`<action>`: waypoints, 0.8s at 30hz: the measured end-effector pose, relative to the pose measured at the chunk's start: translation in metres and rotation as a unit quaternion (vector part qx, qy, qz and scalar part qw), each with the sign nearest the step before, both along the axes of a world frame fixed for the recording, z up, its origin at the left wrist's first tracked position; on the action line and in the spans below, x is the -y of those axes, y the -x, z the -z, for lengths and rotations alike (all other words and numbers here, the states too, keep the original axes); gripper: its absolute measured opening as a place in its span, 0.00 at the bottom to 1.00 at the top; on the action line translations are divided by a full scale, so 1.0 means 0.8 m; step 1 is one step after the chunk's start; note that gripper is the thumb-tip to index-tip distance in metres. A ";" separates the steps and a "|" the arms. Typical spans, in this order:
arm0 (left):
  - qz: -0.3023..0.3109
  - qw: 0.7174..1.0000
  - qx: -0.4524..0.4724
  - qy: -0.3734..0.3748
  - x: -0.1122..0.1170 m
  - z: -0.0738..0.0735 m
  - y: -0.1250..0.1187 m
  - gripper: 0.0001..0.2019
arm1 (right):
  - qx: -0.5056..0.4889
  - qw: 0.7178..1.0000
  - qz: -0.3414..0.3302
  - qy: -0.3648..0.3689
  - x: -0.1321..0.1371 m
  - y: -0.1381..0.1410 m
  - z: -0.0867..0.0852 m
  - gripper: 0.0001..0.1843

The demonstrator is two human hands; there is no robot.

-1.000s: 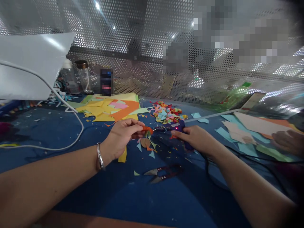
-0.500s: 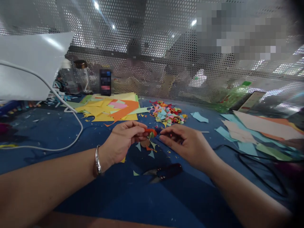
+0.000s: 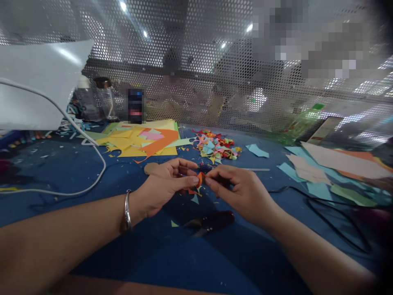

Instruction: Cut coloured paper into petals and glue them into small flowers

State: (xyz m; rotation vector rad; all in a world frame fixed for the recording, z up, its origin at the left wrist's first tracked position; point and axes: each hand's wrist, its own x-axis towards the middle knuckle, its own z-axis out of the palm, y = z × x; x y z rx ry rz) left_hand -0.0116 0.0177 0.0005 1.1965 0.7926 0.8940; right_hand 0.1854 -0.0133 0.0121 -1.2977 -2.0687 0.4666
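"Where's the orange piece (image 3: 200, 179)?"

"In the gap between the two hands, above the desk (image 3: 135, 258). It lies right at the thumb tip of the left hand (image 3: 168, 180) and at the fingertips of the right hand (image 3: 236, 188)."

"Do both grip it?"

"The right does: thumb and forefinger are pinched together on its right edge. The left thumb touches its left side, with the forefinger raised apart from it. I can't tell if another finger clamps it from behind."

"What's near them?"

"A dark tool (image 3: 205, 168) just beyond, mostly hidden by the right hand. A tan disc (image 3: 150, 168) shows behind the left. The snips (image 3: 211, 223) lie on the near side, blurred, and the scrap pile (image 3: 216, 145) on the far side."
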 end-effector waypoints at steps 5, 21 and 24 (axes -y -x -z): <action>0.015 0.997 -0.041 -0.061 0.000 0.005 0.000 0.17 | -0.025 0.998 -0.016 0.048 0.002 0.001 0.002 0.12; -0.092 0.986 -0.060 -0.124 -0.005 0.004 0.000 0.09 | -0.026 0.996 0.026 0.081 -0.005 -0.004 0.005 0.15; -0.152 0.977 -0.051 -0.142 -0.015 0.003 0.003 0.05 | 0.035 0.990 0.032 0.135 -0.010 -0.009 0.004 0.16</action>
